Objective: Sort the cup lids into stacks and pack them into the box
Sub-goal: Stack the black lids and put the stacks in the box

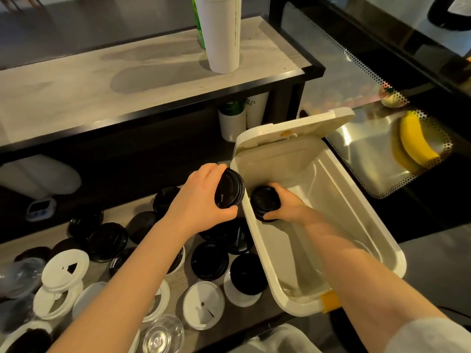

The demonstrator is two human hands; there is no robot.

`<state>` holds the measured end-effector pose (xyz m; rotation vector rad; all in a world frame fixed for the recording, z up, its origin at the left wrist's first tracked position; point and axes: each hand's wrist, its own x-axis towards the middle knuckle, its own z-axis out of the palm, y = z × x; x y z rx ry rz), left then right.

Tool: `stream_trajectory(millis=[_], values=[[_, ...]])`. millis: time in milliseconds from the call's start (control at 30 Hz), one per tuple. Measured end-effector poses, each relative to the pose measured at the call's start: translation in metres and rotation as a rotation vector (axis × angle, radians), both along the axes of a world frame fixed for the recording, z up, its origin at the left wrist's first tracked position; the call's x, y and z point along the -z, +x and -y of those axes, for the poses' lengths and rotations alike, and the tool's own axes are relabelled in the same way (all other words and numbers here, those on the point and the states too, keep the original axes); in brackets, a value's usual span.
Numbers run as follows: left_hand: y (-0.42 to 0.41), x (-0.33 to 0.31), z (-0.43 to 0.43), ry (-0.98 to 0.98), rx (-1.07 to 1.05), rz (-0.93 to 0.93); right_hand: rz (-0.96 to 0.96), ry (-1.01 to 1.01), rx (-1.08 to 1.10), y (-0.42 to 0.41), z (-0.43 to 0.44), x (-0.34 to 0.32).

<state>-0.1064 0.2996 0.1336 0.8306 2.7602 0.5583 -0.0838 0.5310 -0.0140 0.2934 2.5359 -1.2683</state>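
A cream plastic box (382,240) with its hinged lid (293,128) open stands at the counter's right end. My right hand (288,203) is inside the box near its far end, gripping a short stack of black lids (263,201). Just outside the box's left wall, my left hand (201,197) holds another stack of black lids (229,187) tilted on edge. Several black lids (108,242) and white lids (65,267) lie loose and in small piles on the counter to the left. A clear lid (163,336) sits at the front edge.
A raised wooden shelf (127,80) runs behind the counter, with a tall stack of white cups (221,34) on it. More cups (232,123) stand under the shelf. A glass display case with bananas (414,141) is on the right. A small timer (40,207) sits far left.
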Motion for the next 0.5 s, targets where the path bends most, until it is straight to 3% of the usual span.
stream_trajectory(millis=[300, 400, 500], values=[[0.005, -0.006, -0.013, 0.037, 0.028, -0.027, 0.008, 0.3, -0.066, -0.002, 0.004, -0.008], [0.006, -0.003, -0.018, 0.052, 0.02, 0.019, -0.006, 0.297, -0.079, -0.004, 0.001, -0.023], [0.01, 0.0, -0.023, 0.066, 0.038, 0.019, -0.128, 0.203, 0.052, -0.004, 0.005, -0.054]])
